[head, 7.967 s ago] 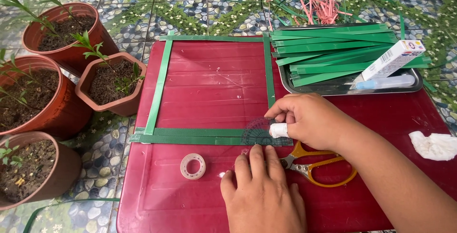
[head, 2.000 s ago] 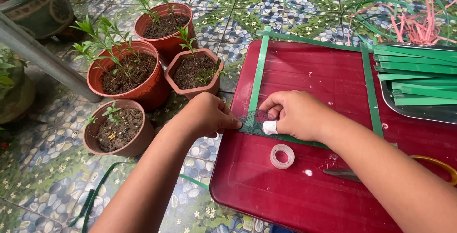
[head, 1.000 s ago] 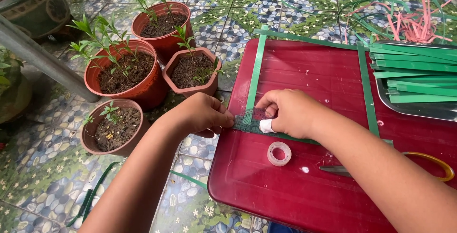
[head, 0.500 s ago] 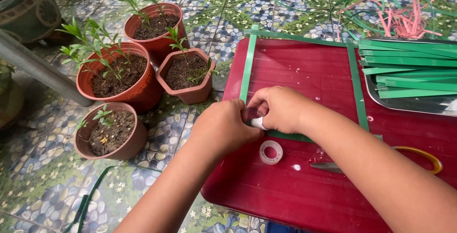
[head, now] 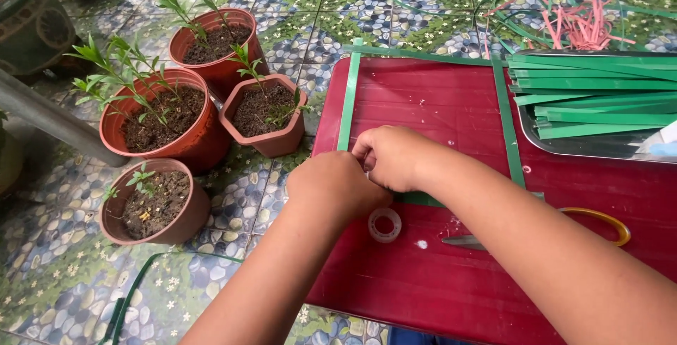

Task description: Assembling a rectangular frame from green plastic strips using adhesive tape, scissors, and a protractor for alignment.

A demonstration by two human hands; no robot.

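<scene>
A frame of green strips (head: 349, 98) lies on a red table (head: 437, 274). Both hands meet at the frame's near left corner. My left hand (head: 335, 186) is curled over the corner and hides it. My right hand (head: 391, 156) is closed beside it, fingers touching the left hand, with a small white object barely showing between them. A small roll of clear tape (head: 384, 225) lies just below the hands. Scissors with yellow handles (head: 599, 219) lie behind my right forearm, partly hidden.
A metal tray (head: 564, 149) with several loose green strips (head: 599, 98) sits at the table's far right. Several clay pots with small plants (head: 159, 116) stand on the tiled floor to the left. Pink and green strips (head: 578, 24) lie on the floor beyond the tray.
My left hand has moved right from the table's edge onto the frame corner, closing against my right hand. The white object is now almost hidden.
</scene>
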